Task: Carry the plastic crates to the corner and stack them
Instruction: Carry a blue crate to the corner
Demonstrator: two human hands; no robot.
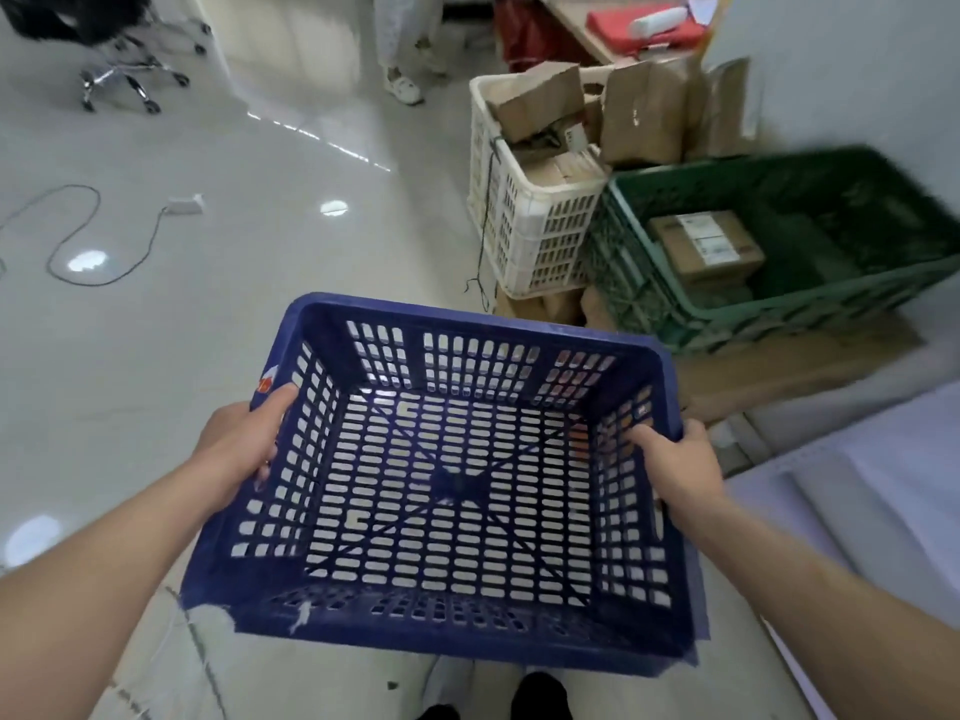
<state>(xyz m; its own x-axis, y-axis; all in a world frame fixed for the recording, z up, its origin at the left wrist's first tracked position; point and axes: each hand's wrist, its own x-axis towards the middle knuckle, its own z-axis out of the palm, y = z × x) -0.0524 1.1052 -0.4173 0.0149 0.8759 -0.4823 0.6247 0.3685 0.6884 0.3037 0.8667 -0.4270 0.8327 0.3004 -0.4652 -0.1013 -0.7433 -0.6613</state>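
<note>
An empty blue plastic crate with slotted walls hangs in front of me above the floor. My left hand grips its left rim, thumb over the top edge. My right hand grips the right rim the same way. Ahead to the right a green crate with cardboard boxes inside sits on the floor by the wall. A white crate stuffed with brown packages stands just left of it.
A white cabinet top is close on my right. A power strip and grey cable lie on the glossy floor at left. An office chair base and another person's legs are farther off. Flattened cardboard lies under the green crate.
</note>
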